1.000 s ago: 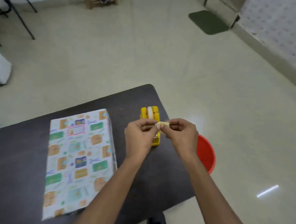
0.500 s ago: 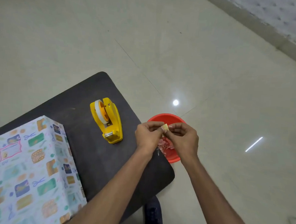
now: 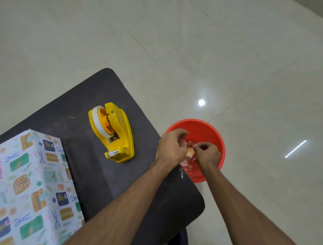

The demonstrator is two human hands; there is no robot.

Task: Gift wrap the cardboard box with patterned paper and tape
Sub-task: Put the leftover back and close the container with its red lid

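— Where's the box?
— Near left on the matte dark table point(image 3: 115, 185): one box point(image 3: 26, 189) in smooth patterned paper, long axis running near to far.
— The hands?
— Left hand point(image 3: 171, 145) and right hand point(image 3: 208, 153), fingers curled, over one round red plastic bowl point(image 3: 209, 129) of crumpled scraps point(image 3: 185, 162). Whether they pinch anything, I cannot tell.
— Farther left?
— One yellow wedge-shaped tape dispenser point(image 3: 112, 132), one white roll point(image 3: 96, 122), nose pointing near.

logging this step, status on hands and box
Left hand and right hand curled over red tub, pale scrap between them, grip unclear. Wrapped box on table, untouched. Tape dispenser apart, nothing blocking.
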